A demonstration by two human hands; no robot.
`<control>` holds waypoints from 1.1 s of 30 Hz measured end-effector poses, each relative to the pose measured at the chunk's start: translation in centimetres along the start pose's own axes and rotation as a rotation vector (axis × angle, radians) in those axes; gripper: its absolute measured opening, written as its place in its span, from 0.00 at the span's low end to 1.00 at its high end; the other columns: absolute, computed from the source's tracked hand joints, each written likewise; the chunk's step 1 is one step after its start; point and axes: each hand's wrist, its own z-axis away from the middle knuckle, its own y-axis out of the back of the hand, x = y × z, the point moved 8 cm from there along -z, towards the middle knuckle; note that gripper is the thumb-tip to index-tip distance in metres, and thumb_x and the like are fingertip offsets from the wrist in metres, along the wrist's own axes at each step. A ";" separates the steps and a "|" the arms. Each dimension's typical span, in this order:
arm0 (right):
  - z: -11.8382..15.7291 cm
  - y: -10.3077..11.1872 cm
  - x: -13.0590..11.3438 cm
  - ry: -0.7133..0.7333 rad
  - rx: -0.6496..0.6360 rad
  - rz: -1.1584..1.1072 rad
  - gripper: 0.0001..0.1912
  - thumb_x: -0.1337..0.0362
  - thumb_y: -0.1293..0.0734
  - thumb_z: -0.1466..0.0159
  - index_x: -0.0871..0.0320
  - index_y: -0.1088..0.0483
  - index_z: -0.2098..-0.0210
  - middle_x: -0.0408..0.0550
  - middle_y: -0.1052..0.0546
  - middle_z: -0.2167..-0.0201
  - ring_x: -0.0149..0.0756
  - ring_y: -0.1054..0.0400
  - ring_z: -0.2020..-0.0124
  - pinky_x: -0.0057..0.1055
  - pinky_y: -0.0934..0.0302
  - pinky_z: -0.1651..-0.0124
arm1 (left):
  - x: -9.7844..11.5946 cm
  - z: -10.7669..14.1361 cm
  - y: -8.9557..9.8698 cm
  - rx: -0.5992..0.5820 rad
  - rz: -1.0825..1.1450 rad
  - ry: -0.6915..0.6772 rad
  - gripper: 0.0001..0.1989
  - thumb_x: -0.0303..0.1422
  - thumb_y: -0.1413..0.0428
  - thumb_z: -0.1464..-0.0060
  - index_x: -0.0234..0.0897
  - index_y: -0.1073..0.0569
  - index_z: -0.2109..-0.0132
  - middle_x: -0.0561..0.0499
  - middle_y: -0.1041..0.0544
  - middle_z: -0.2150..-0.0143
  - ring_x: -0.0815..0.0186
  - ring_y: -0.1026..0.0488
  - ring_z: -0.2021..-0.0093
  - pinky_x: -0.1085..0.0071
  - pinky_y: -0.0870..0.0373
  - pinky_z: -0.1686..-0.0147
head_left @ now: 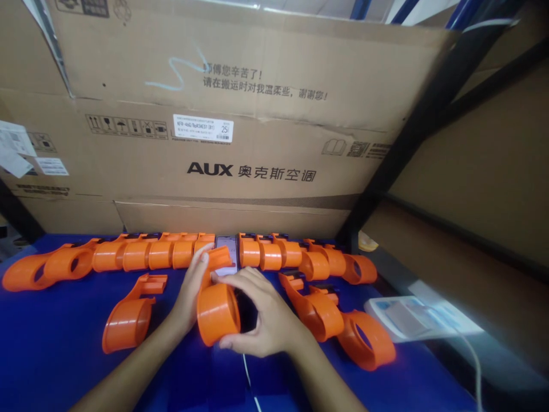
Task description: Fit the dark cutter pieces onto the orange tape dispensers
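1 orange holder (217, 316), long axis pointing forward: left hand (189, 297) clasps its left side, right hand (270, 320) pinches its right rim

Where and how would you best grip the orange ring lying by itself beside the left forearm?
Best around the broad curved wall of the orange ring, probably coming from its left. The wall offers a wide, rounded surface; the slimmer clip end juts away at the far right, and the left forearm lies close on the right.
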 end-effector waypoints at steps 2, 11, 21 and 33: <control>0.2 0.9 0.6 -0.024 0.077 0.030 0.44 0.44 0.20 0.48 0.51 0.32 0.37 0.56 0.22 0.44 0.53 0.27 0.46 0.49 0.38 0.38 | 1.6 1.0 -0.2 -0.008 -0.225 -0.177 0.30 0.54 0.48 0.35 0.45 0.36 0.33 0.44 0.31 0.33 0.54 0.33 0.34 0.60 0.32 0.40; 1.0 1.2 0.4 0.035 0.143 0.045 0.46 0.35 0.24 0.48 0.53 0.31 0.38 0.56 0.22 0.52 0.53 0.27 0.53 0.51 0.35 0.44 | 7.6 8.3 -2.9 -0.479 -1.183 -0.658 0.53 0.52 0.28 0.57 0.51 0.40 0.28 0.41 0.29 0.33 0.39 0.32 0.37 0.40 0.37 0.36; 0.9 1.5 0.0 -0.002 0.138 -0.007 0.39 0.34 0.48 0.29 0.52 0.43 0.29 0.56 0.26 0.48 0.53 0.29 0.48 0.50 0.35 0.44 | 10.6 9.3 3.0 -0.485 -1.444 -0.733 0.41 0.39 0.33 0.49 0.50 0.36 0.30 0.42 0.24 0.36 0.41 0.28 0.37 0.43 0.36 0.36; 1.5 2.8 0.4 0.022 0.284 0.026 0.32 0.43 0.49 0.25 0.54 0.36 0.32 0.56 0.24 0.53 0.49 0.29 0.55 0.47 0.33 0.50 | 9.2 9.6 10.2 -0.684 -1.734 -0.637 0.42 0.37 0.38 0.45 0.50 0.42 0.26 0.45 0.30 0.30 0.43 0.33 0.32 0.47 0.40 0.33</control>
